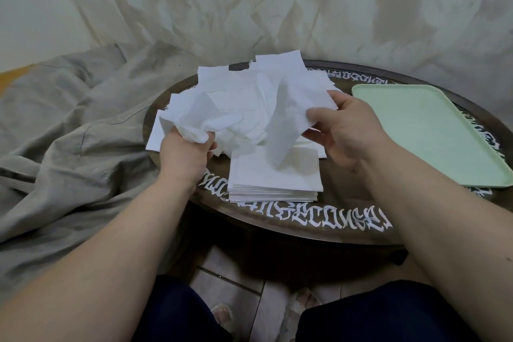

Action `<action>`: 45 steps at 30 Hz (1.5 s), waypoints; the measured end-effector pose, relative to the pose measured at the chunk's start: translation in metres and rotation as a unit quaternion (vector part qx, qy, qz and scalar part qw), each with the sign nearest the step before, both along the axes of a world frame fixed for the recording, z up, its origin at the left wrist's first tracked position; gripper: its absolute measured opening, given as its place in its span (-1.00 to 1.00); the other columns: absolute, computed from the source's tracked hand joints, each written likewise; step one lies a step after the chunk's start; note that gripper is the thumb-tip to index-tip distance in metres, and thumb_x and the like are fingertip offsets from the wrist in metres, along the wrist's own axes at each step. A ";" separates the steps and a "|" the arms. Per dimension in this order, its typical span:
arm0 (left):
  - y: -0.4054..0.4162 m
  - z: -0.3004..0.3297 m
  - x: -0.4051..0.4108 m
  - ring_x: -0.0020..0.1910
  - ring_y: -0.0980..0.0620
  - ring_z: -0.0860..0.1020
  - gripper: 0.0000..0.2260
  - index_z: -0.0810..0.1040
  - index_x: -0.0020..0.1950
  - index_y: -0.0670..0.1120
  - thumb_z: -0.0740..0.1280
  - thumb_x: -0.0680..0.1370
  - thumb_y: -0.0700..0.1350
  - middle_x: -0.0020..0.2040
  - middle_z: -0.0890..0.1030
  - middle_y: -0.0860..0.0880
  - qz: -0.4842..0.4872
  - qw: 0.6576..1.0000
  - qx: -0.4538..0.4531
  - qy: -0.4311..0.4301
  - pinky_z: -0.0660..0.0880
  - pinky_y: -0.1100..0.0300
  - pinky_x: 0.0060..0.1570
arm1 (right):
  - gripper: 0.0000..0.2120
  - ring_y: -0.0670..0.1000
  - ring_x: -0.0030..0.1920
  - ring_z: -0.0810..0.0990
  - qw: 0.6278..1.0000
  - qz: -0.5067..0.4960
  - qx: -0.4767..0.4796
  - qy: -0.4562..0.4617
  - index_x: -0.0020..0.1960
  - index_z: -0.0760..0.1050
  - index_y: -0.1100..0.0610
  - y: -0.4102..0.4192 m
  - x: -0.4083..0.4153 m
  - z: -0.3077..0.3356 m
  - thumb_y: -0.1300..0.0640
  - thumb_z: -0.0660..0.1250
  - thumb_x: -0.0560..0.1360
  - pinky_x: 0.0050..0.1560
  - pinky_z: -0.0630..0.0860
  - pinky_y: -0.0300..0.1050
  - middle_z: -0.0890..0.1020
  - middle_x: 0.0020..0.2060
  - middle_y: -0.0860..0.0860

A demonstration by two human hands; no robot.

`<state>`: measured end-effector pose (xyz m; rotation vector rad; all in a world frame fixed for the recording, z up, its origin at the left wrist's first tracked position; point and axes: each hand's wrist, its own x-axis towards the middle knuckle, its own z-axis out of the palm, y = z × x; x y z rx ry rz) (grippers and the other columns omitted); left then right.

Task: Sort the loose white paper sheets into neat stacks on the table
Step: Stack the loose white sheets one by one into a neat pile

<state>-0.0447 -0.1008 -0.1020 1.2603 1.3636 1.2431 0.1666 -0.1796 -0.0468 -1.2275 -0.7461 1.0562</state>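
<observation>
A loose pile of white paper sheets (pixel 249 86) lies heaped across the back of the round dark table (pixel 319 230). In front of it sits a neat square stack of sheets (pixel 274 178). My left hand (pixel 186 150) grips a crumpled bunch of sheets (pixel 202 116) at the pile's left side. My right hand (pixel 341 130) pinches the corner of one limp sheet (pixel 288 125), which hangs folded above the neat stack.
A pale green tray (pixel 433 130) rests on the table's right side. White lettering runs round the table's rim. A grey-beige cloth (pixel 69 130) lies bunched on the left against the table. My knees and a tiled floor show below the table's front edge.
</observation>
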 end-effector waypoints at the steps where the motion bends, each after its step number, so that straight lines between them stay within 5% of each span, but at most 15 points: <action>1: 0.000 0.000 0.000 -0.35 0.22 0.60 -0.79 0.52 0.14 -0.11 0.36 0.51 -0.20 -0.18 0.62 0.03 0.003 1.000 0.001 0.000 0.53 0.34 -0.37 | -0.76 0.06 -0.23 0.65 0.999 0.010 0.015 0.043 -0.04 0.52 0.21 0.001 -0.004 0.007 0.49 0.22 0.45 -0.17 0.61 -0.08 0.66 -0.16 0.10; 5: -0.002 0.003 0.002 -0.30 0.15 0.60 -0.82 0.50 0.11 -0.08 0.35 0.52 -0.22 -0.18 0.61 0.06 0.002 1.000 0.003 0.002 0.54 0.31 -0.33 | -0.82 0.04 -0.23 0.64 0.982 -0.023 0.028 0.187 -0.08 0.51 0.20 0.005 -0.002 0.011 0.43 0.23 0.49 -0.17 0.63 -0.09 0.65 -0.19 0.09; 10: -0.007 0.002 0.004 -0.35 0.14 0.57 -0.91 0.52 -0.11 -0.03 0.36 0.51 -0.21 -0.27 0.59 0.02 -0.025 0.999 0.004 0.020 0.55 0.26 -0.27 | -0.86 0.06 -0.24 0.61 0.967 -0.062 -0.238 -0.066 0.03 0.52 0.26 -0.013 0.014 -0.034 0.27 0.37 0.47 -0.35 0.57 -0.13 0.62 -0.10 0.14; 13: -0.008 0.000 0.006 -0.31 0.09 0.58 -0.90 0.57 0.01 -0.09 0.36 0.51 -0.15 -0.25 0.61 -0.02 -0.041 0.999 -0.003 0.034 0.55 0.21 -0.25 | -0.88 0.05 -0.40 0.54 0.944 -0.067 -0.254 -0.199 -0.08 0.55 0.35 -0.018 0.018 -0.042 0.28 0.34 0.46 -0.36 0.47 -0.13 0.62 -0.22 0.23; 16: -0.010 0.003 0.007 -0.30 0.08 0.59 -0.98 0.54 -0.10 -0.01 0.35 0.52 -0.12 -0.26 0.61 0.01 -0.036 0.999 -0.001 0.025 0.55 0.17 -0.20 | -0.87 0.03 -0.44 0.57 0.924 -0.056 -0.204 -0.317 -0.16 0.59 0.33 -0.013 0.010 -0.027 0.30 0.28 0.42 -0.32 0.47 -0.10 0.62 -0.39 0.16; 18: -0.011 0.004 0.006 -0.31 0.10 0.58 -0.92 0.51 -0.15 0.00 0.33 0.54 -0.12 -0.26 0.60 0.02 -0.026 1.000 0.001 0.014 0.53 0.18 -0.21 | -0.89 -0.03 -0.47 0.57 0.944 -0.034 -0.147 -0.295 -0.22 0.56 0.20 -0.007 -0.002 -0.011 0.30 0.30 0.45 -0.36 0.47 -0.17 0.57 -0.41 0.06; 21: -0.010 0.004 0.001 -0.26 -0.02 0.57 -0.86 0.51 -0.23 0.01 0.33 0.53 -0.11 -0.36 0.60 0.06 -0.010 1.000 0.000 0.016 0.50 0.08 -0.15 | -0.90 -0.08 -0.53 0.53 0.989 -0.026 -0.081 -0.123 -0.11 0.48 0.14 -0.001 -0.013 0.010 0.33 0.32 0.47 -0.46 0.44 -0.27 0.54 -0.32 0.06; 25: -0.010 0.004 -0.002 -0.25 -0.06 0.56 -0.82 0.52 -0.30 0.02 0.32 0.52 -0.11 -0.45 0.59 0.11 -0.009 1.000 -0.003 0.016 0.48 0.06 -0.17 | -0.89 -0.05 -0.54 0.56 0.983 -0.021 -0.158 -0.093 -0.14 0.44 0.20 -0.010 -0.007 -0.006 0.38 0.30 0.47 -0.52 0.45 -0.27 0.52 -0.34 0.13; 28: -0.013 0.006 0.000 -0.18 -0.04 0.58 -0.91 0.56 -0.18 0.01 0.34 0.48 -0.01 -0.25 0.63 0.03 -0.028 1.000 0.000 0.001 0.51 0.08 -0.13 | -0.94 0.04 -0.50 0.56 0.945 -0.001 -0.254 -0.206 -0.17 0.46 0.27 -0.026 0.005 -0.033 0.33 0.32 0.47 -0.43 0.50 -0.14 0.58 -0.37 0.20; 32: -0.013 0.012 0.001 0.05 0.00 0.59 -0.85 0.55 0.01 -0.01 0.36 0.50 0.02 -0.01 0.64 0.07 -0.048 0.998 -0.007 -0.042 0.50 0.02 0.18 | -0.57 0.10 -0.33 0.50 0.787 -0.013 -0.305 -0.536 -0.36 0.38 0.14 -0.028 0.020 -0.040 -0.20 0.31 0.42 -0.38 0.34 -0.12 0.50 -0.43 0.04; 33: -0.014 0.015 0.002 0.04 0.01 0.59 -0.88 0.56 0.00 -0.03 0.35 0.53 -0.02 -0.03 0.64 0.09 -0.061 0.997 -0.006 -0.045 0.50 0.02 0.18 | -0.55 0.10 -0.30 0.48 0.783 -0.039 -0.279 -0.554 -0.35 0.36 0.14 -0.026 0.019 -0.036 -0.23 0.28 0.43 -0.38 0.30 -0.11 0.48 -0.41 0.02; 35: -0.017 0.021 0.005 -0.01 0.07 0.62 -0.95 0.59 -0.04 -0.02 0.37 0.53 -0.07 -0.08 0.66 0.11 -0.102 0.993 0.001 -0.064 0.53 0.09 0.06 | -0.62 0.07 -0.23 0.52 0.849 -0.082 -0.191 -0.486 -0.27 0.42 0.15 -0.021 0.014 -0.029 -0.16 0.27 0.47 -0.28 0.38 -0.08 0.54 -0.31 0.02; 38: -0.026 0.028 0.012 0.00 0.07 0.64 -0.92 0.61 -0.02 -0.02 0.33 0.57 -0.16 -0.05 0.70 0.08 -0.169 0.981 0.004 -0.091 0.55 0.09 0.03 | -0.72 0.01 -0.15 0.59 0.965 -0.054 -0.097 -0.238 -0.08 0.53 0.16 -0.014 -0.001 -0.022 -0.08 0.30 0.50 -0.12 0.48 -0.06 0.63 -0.13 0.01; 42: -0.030 0.031 0.013 0.08 -0.06 0.63 -0.89 0.65 -0.01 -0.07 0.39 0.49 -0.16 0.04 0.68 -0.05 -0.238 0.964 -0.020 -0.119 0.52 -0.02 0.12 | -0.78 0.07 -0.04 0.60 0.996 0.024 -0.073 -0.041 0.14 0.54 0.07 -0.010 -0.006 -0.023 0.06 0.32 0.51 -0.08 0.53 -0.07 0.62 0.05 0.03; 45: -0.031 0.030 0.013 0.01 -0.04 0.65 -0.92 0.64 -0.02 -0.09 0.39 0.50 -0.19 -0.01 0.70 -0.05 -0.239 0.965 -0.033 -0.104 0.53 -0.02 0.11 | -0.93 0.03 -0.19 0.62 0.997 0.053 -0.055 0.025 -0.04 0.59 0.13 -0.014 -0.004 -0.022 0.18 0.33 0.51 -0.18 0.54 -0.11 0.66 -0.11 0.06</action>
